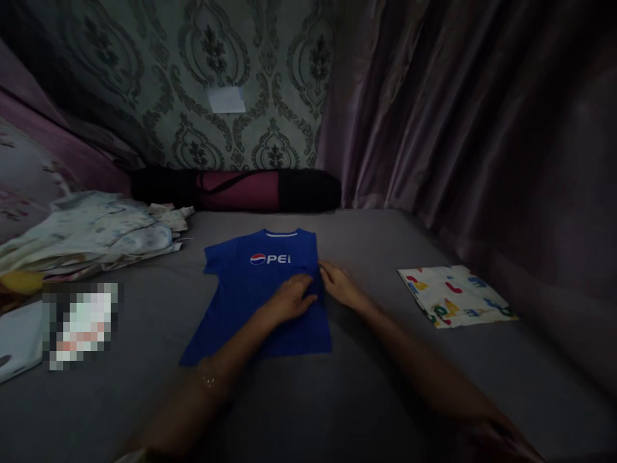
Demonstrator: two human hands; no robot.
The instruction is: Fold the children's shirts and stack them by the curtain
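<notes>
A blue T-shirt (245,308) with a round logo and the letters "PEI" lies flat on the grey bed sheet, its neckline away from me. Its left sleeve is spread out, while the right side is folded inward along a straight edge. My left hand (292,299) rests on the right part of the shirt, palm down, fingers stretched and thumb apart. At the folded right edge, my right hand (341,285) has its fingertips closed on the cloth near chest height. What lies under the fingertips is partly hidden.
A folded white cloth with colourful prints (457,296) lies to the right. Rumpled light fabrics (106,225) are piled at the left, with a blurred-out item (81,328) nearer me. Along the patterned wall lies a black and maroon long bag (241,191). Purple curtains (385,116) hang at the right.
</notes>
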